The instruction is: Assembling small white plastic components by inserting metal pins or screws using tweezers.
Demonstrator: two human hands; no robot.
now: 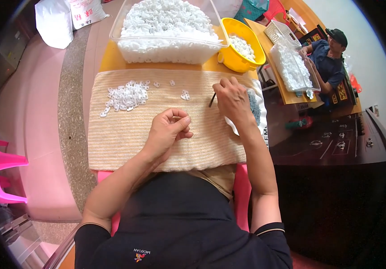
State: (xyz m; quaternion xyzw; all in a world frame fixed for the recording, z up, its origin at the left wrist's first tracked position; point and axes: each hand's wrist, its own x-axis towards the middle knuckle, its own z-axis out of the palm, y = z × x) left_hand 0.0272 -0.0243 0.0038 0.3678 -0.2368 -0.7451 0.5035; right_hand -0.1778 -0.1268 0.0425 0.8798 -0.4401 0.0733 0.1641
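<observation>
My left hand (169,129) is over the middle of the striped beige cloth (130,134), thumb and fingers pinched together. Whatever it pinches, if anything, is too small or hidden to make out. My right hand (234,99) grips a thin dark stick-like tool (212,100), its end pointing down to the left. Beside that hand, partly covered by it, lies a white dish (234,127) with many tiny grey-blue pieces (254,107). A loose pile of small white plastic parts with holes (128,95) spreads on the cloth's left. A few more white parts (185,95) sit between the pile and my right hand.
A large clear bin (166,51) heaped with white parts stands behind the cloth. To its right is a yellow basin (252,62) with white pieces. Another person (329,58) sits at the right by a clear tub (291,67). Pink stools (0,166) stand at left.
</observation>
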